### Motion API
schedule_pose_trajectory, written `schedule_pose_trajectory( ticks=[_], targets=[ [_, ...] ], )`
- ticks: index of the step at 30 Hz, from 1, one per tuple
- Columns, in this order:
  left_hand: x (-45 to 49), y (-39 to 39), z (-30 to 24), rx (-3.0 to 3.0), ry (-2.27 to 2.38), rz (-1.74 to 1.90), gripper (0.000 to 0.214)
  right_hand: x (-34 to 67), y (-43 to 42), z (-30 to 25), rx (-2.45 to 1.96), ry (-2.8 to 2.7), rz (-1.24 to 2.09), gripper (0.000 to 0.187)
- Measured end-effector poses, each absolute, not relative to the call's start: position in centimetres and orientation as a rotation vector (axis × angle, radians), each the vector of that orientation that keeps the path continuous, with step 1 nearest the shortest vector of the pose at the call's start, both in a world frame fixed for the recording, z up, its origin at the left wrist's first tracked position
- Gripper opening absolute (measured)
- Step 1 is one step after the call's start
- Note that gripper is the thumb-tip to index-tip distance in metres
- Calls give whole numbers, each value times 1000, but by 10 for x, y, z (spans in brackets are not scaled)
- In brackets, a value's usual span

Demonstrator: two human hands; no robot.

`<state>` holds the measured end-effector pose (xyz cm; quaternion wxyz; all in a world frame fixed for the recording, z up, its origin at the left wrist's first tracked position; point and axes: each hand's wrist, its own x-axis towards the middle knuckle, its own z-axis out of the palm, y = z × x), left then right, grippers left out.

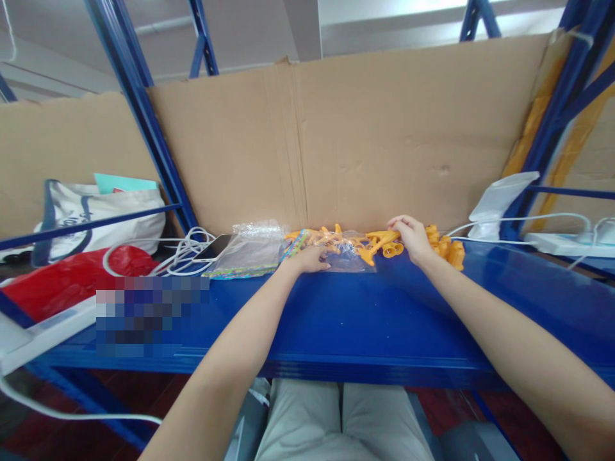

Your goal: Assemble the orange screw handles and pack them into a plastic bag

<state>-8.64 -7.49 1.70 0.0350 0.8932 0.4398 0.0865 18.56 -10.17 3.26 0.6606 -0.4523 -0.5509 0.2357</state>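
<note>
My left hand [311,258] is closed at the near left edge of a clear plastic bag [350,261]. Orange plastic parts [329,237] with prongs lie in or behind this bag; which of the two I cannot tell. My right hand [412,238] has its fingers pinched at the end of a branching orange plastic piece [377,240]. Just below that piece sit round orange cups [393,249]. More orange blocky parts [444,246] are piled right of my right hand. The fingertips of both hands are partly hidden.
Flat clear bags with a colourful edge [250,253] lie left of my left hand, beside a phone [216,248] and coiled white cables [185,253]. A red plastic bag [81,275] is further left. A cardboard wall [365,141] backs the blue table [350,320]; blue posts [144,121] flank it.
</note>
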Motion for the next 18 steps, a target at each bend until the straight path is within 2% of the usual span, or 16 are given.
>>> schedule_pose_trajectory(
  ticks=[5,8,12,18],
  targets=[
    [-85,-75,15,2729,1329,394,72,190,-94,25,-1119,-1411,283,6],
    [-83,-76,18,2708,1429,589,57,190,-90,21,-1134,-1455,296,6],
    [-82,-81,27,2544,1826,872,37,187,-90,18,-1176,-1474,378,4],
    [-100,-80,26,2109,2270,1048,41,181,-100,21,-1237,-1446,547,5]
  ],
)
